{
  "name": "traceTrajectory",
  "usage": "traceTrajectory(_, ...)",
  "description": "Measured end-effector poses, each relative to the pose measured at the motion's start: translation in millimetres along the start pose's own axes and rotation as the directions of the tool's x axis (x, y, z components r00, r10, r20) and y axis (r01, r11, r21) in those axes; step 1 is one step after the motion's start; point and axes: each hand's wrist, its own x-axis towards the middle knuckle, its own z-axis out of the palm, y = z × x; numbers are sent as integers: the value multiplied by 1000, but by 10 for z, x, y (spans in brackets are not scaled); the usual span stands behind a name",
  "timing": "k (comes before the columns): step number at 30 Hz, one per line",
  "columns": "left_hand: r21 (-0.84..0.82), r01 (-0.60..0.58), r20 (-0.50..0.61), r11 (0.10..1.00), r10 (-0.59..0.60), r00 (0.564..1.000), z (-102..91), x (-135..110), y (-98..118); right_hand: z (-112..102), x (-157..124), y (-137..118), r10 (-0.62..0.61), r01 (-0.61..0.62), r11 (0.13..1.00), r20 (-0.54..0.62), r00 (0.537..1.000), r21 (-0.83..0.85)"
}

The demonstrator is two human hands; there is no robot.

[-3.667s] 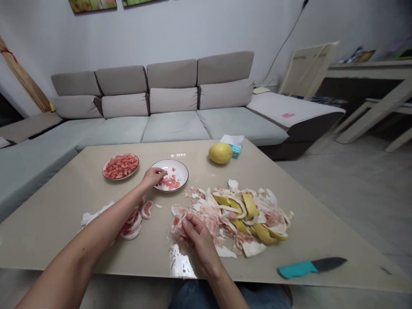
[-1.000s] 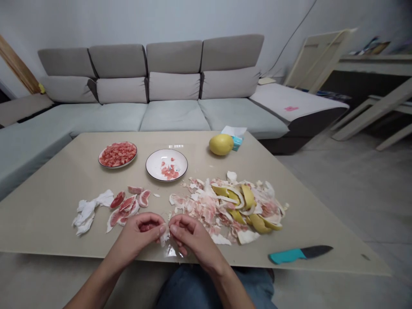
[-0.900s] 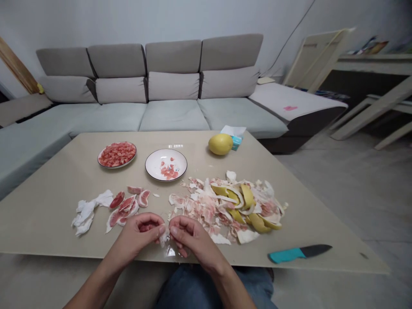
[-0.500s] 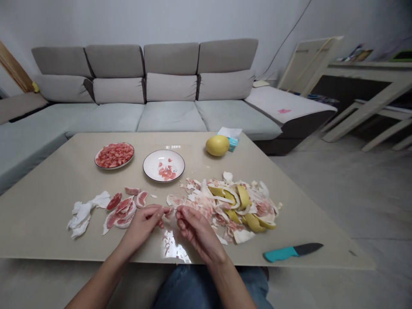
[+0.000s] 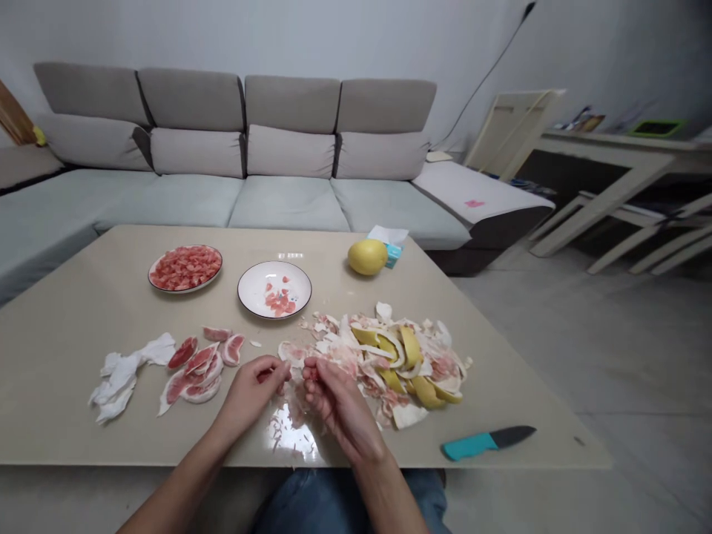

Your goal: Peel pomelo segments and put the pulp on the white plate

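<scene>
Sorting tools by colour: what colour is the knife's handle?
Teal, with a black blade; the knife shows best in the head view.

Left hand (image 5: 253, 386) and right hand (image 5: 334, 397) pinch a pomelo piece (image 5: 296, 371) beside the peel pile (image 5: 397, 360).

Knife (image 5: 489, 442) right of peels (image 5: 401, 360) (on table (image 5: 78, 297))

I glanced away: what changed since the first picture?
The left hand left the white round plate of few pink bits and drew back to the right hand; both now pinch a small pink fruit piece. The yellow round fruit, peel pile and teal-handled knife stayed put.
</scene>
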Motion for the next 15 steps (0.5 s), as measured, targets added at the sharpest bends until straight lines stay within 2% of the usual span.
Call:
traceTrajectory(3,-295,142,-7,945,-150,989,-16,-108,11,-3,127,-35,-127,108,966,-64,990,-235)
traceTrajectory(6,-517,221,-4,827,-260,966,-19,-279,-31,43,482,-145,-299,244,823,-25,954,-513)
traceTrajectory(8,-574,268,32,773,-306,951,-26,-386,-90,117,815,-240,-343,286,761,13,939,-582)
traceTrajectory(11,-588,265,29,764,-307,951,-57,-479,-209,265,1295,-362,-386,313,658,50,921,-685)
traceTrajectory(13,-599,259,-3,758,-325,946,-93,-493,-281,349,1500,-412,-403,312,602,57,913,-735)
traceTrajectory(15,-632,253,-30,732,-350,936,-137,-487,-317,389,1561,-438,-413,311,568,63,909,-762)
